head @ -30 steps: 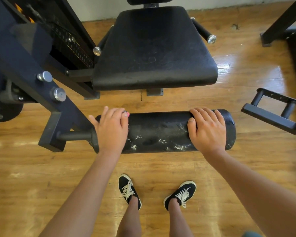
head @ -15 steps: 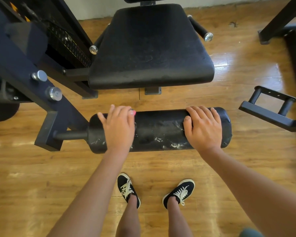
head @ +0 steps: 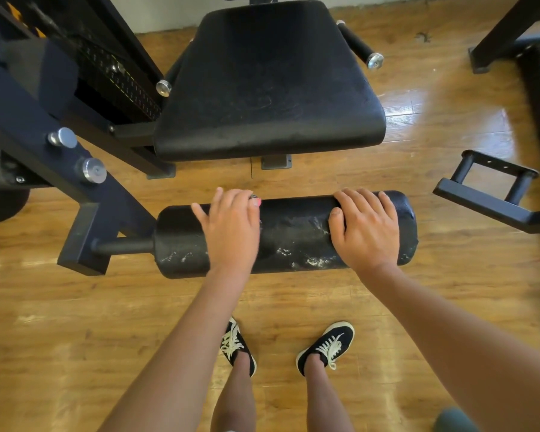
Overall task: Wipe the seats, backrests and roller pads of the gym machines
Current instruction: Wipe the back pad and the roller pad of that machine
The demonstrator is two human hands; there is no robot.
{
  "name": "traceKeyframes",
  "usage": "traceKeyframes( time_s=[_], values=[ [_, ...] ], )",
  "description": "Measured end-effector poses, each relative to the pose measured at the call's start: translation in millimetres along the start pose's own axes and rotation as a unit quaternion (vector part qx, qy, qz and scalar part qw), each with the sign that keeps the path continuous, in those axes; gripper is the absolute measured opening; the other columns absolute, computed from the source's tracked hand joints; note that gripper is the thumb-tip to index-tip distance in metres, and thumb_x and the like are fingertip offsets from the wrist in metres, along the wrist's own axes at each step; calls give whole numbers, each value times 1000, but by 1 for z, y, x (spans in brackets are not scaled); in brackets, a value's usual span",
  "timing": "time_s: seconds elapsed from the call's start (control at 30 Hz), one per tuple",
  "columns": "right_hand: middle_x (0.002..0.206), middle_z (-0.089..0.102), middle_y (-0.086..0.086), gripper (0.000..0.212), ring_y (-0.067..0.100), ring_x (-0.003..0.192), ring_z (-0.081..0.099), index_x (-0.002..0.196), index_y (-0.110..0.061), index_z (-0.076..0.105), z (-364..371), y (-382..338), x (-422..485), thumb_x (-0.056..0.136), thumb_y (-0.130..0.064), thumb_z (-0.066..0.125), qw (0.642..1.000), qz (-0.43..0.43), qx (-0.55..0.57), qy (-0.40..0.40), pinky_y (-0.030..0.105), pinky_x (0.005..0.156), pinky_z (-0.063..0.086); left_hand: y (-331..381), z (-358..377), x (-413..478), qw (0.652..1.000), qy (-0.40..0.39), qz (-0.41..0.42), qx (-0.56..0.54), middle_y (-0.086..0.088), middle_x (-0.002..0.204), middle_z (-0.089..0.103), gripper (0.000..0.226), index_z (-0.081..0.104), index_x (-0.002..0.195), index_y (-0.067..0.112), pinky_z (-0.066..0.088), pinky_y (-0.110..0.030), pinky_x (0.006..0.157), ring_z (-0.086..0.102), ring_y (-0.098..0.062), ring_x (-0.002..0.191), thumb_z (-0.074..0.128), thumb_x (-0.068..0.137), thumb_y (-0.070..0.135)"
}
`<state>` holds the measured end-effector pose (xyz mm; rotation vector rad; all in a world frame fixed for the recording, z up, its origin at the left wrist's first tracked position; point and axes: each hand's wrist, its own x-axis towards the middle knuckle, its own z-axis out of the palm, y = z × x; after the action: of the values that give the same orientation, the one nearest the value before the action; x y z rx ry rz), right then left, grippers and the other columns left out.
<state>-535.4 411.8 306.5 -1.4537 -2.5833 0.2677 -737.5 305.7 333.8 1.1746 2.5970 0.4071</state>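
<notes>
Left hand (head: 231, 227), right hand (head: 368, 229): palm-down (both relaxed).

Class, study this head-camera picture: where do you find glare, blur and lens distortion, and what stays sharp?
Head view: glare sits in bright patches on the wooden floor right of the seat; the far right edge beside the metal bracket is smeared; the wide lens stretches the corners; the roller pad, left hand and right hand are sharp.
</notes>
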Motion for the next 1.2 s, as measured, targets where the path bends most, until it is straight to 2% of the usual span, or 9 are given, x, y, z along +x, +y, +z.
traceKeyframes(
  time_s=[0.17, 0.37, 0.5, 0.67, 0.9, 1.03, 1.2],
  values=[
    [137, 66, 1, 49, 22, 136, 52, 133, -18, 67, -1, 0, 1, 106, -39, 32, 1000, 0, -3, -7, 46, 121, 28, -5, -4, 2, 1000, -7, 29, -3, 9, 129, 66, 40, 68, 125, 27, -3, -62, 122, 43, -19, 145, 32, 109, 37],
    [136, 66, 0, 48, 22, 134, 52, 133, -18, 66, 0, 1, 1, 106, -38, 32, 1000, 0, -7, -7, 46, 121, 28, -10, -3, 6, 999, 24, -47, 3, 2, 124, 68, 38, 71, 118, 22, 1, -63, 123, 43, -26, 143, 35, 109, 30],
    [136, 66, 1, 47, 22, 135, 52, 133, -18, 66, -1, 1, 1, 106, -38, 33, 1000, 0, -2, -11, 47, 121, 28, 18, 10, 0, 1000, 3, -13, -4, 4, 128, 66, 40, 69, 122, 23, 7, -64, 124, 42, -24, 144, 33, 108, 33],
    [136, 66, 0, 46, 22, 134, 52, 133, -18, 66, -1, 1, 0, 106, -37, 34, 1000, -1, -1, -14, 47, 122, 27, 13, 4, 0, 1000, -8, 27, 6, 6, 130, 66, 44, 67, 127, 25, 0, -62, 122, 44, -21, 144, 29, 108, 37],
    [136, 65, 0, 46, 22, 135, 52, 132, -18, 66, -1, 1, 0, 106, -37, 34, 1000, -1, 1, -12, 46, 122, 27, 19, 8, 0, 999, 23, -32, -8, 1, 126, 68, 40, 70, 121, 21, 6, -63, 124, 46, -25, 141, 33, 108, 31],
    [135, 66, 1, 45, 22, 134, 52, 131, -17, 67, -1, 0, 0, 106, -36, 35, 1000, -1, 1, -5, 46, 121, 28, 44, 17, -7, 1000, 8, -6, -14, 3, 128, 67, 45, 70, 122, 23, 4, -60, 124, 46, -22, 141, 30, 106, 36],
    [135, 66, 1, 45, 23, 134, 52, 132, -18, 66, -2, 0, 1, 106, -36, 35, 1000, -2, 2, -7, 46, 121, 28, 36, 15, 0, 1000, 13, 15, -13, 8, 118, 69, 33, 71, 114, 25, -1, -64, 121, 53, -19, 135, 40, 109, 32]
  ],
)
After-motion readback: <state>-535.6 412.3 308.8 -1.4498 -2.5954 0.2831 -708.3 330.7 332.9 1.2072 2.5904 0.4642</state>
